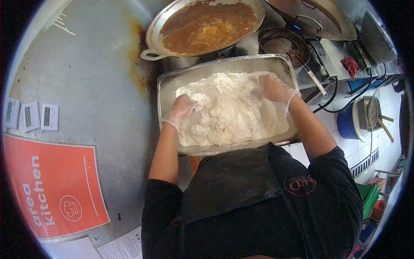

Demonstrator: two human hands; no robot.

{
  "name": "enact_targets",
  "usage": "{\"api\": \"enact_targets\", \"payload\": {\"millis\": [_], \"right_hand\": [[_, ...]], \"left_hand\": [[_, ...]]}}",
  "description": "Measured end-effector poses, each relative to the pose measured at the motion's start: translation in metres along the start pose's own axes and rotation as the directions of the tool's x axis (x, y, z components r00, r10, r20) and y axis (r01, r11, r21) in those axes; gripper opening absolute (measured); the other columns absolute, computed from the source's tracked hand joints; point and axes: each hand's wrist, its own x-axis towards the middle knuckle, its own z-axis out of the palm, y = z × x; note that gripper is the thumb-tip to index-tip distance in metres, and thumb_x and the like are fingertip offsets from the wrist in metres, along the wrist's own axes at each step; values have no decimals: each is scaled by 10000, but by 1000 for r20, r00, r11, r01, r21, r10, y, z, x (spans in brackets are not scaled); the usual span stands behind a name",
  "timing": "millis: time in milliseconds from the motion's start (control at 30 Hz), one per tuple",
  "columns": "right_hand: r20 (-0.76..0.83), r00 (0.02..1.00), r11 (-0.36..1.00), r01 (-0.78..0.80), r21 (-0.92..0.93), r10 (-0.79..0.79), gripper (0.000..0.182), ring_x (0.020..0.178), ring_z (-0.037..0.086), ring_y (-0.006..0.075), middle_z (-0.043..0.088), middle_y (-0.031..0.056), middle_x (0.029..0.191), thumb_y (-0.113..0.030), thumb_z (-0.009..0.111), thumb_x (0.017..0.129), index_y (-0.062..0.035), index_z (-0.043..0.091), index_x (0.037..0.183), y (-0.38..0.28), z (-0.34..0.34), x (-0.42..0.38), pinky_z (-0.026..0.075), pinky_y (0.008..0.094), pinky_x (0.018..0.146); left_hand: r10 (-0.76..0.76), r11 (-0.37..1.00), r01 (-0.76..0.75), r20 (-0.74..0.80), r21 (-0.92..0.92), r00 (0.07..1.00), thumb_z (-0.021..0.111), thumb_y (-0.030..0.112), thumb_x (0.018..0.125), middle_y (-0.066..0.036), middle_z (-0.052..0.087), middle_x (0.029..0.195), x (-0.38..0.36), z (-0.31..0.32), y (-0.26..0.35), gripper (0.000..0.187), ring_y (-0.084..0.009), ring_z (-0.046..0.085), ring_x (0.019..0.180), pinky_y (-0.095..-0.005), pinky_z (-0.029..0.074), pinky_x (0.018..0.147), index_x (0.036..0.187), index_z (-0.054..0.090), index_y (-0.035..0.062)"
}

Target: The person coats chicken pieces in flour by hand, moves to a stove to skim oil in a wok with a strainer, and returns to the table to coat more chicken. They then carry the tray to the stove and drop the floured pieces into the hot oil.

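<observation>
A wide rectangular metal tray [228,63] in front of me holds a heap of white flour [230,118], with lumpy, flour-coated pieces in its middle. My left hand [183,108], in a clear plastic glove, reaches into the flour at the left side of the tray. My right hand [275,88], gloved the same way, is in the flour near the far right corner. Flour covers the fingers of both hands, so I cannot make out whether they grip anything.
Beyond the tray stands a large wok of brown oil [207,28]. To its right are a pan with a strainer [284,45] and another big wok [319,19]. A red cloth [350,67] lies farther right. A blue bucket [348,121] stands on the tiled floor.
</observation>
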Motion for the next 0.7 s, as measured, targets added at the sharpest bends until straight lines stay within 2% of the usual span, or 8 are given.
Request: {"api": "enact_targets", "payload": {"millis": [33,100,200,300,533,567,633,700], "right_hand": [[-25,1000,998,-7,-55,6,478,946,640,376,657,253,992,-399,685,797,12,641,1037,1,4,3,497,433,823],[-62,998,991,-14,-135,6,491,931,644,384,656,259,972,-414,684,797,-5,639,1064,-17,7,6,501,445,812],[-111,992,992,41,-118,-55,475,929,648,384,655,263,973,-405,653,816,5,641,1056,-44,45,28,506,452,827],[-115,985,991,123,-56,-129,423,935,651,372,655,263,980,-356,609,843,32,646,1007,-59,47,34,509,449,850],[-117,993,995,-21,-96,10,396,921,654,376,652,274,967,-321,571,857,37,627,1016,-69,25,23,510,453,845],[-118,993,995,-21,-101,9,396,921,654,376,652,274,967,-321,571,857,37,627,1016,-75,25,23,510,453,845],[59,997,994,46,-94,-41,406,910,659,362,653,271,969,-326,566,861,33,616,1042,-91,28,20,511,455,840],[62,985,987,159,16,-159,471,934,654,372,644,281,989,-381,586,853,37,600,1069,-92,25,17,511,462,844]], "left_hand": [[-5,1000,5,1,0,1000,700,336,778,-248,658,841,-17,-3,25,406,-357,644,780,-422,501,718,885,643,-51],[68,993,-36,-309,108,949,688,316,784,-232,647,771,-68,-7,128,364,-345,645,733,-434,496,685,807,634,-43],[48,986,-16,-188,166,981,712,293,772,-202,658,781,-75,10,186,352,-329,632,682,-417,488,644,885,649,-35],[187,982,-173,-345,72,920,706,277,772,-234,651,777,-72,36,190,329,-384,642,719,-437,494,663,880,656,-30],[106,989,-39,-491,144,865,691,232,781,-235,655,768,-70,19,164,277,-397,636,703,-448,494,656,874,667,-28],[107,989,-42,-493,141,864,691,232,781,-235,655,768,-62,28,158,277,-397,636,703,-448,494,656,874,667,-28],[-33,973,-41,-313,-226,949,692,212,776,-220,655,754,-54,38,161,262,-380,641,691,-433,492,645,837,648,-39],[54,991,-95,-377,-92,925,696,222,766,-241,637,753,-65,28,167,279,-390,633,703,-446,493,658,803,629,-47]]}}
